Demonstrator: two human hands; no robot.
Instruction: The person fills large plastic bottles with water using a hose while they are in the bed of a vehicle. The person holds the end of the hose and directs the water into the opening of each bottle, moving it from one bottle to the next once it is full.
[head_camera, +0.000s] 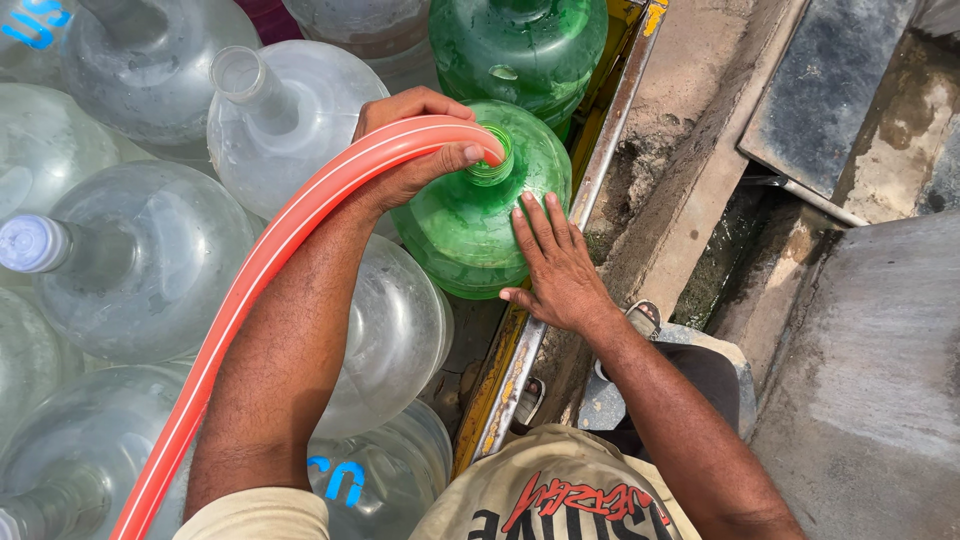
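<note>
My left hand (415, 140) is wrapped around the end of a long, ribbed orange-red plastic hose (262, 268), fingers curled over the top and thumb pressed along the side, so the tip of the hose sits right at the narrow neck of a large round green translucent plastic water jug (455, 225). The hose runs back from there along my left forearm and leaves the view at the bottom left. My right hand (555, 265) holds nothing: it lies flat and spread, palm down, on the shoulder of the same green jug, fingers pointing toward the neck, just beside the mouth.

The green jug stands upright at the edge of a crowd of jugs, touching a yellow-painted metal rail (520, 345) that runs diagonally past it. A second green translucent jug (520, 45) stands directly behind it. To my left are many clear, colourless plastic jugs packed close together; one with an open neck (275, 125) sits just behind my left hand, and another with a pale blue cap (135, 260) lies to the left of the hose. Beyond the rail, on my right, are rough grey concrete slabs (870, 370) with a damp, dark gap between them.
</note>
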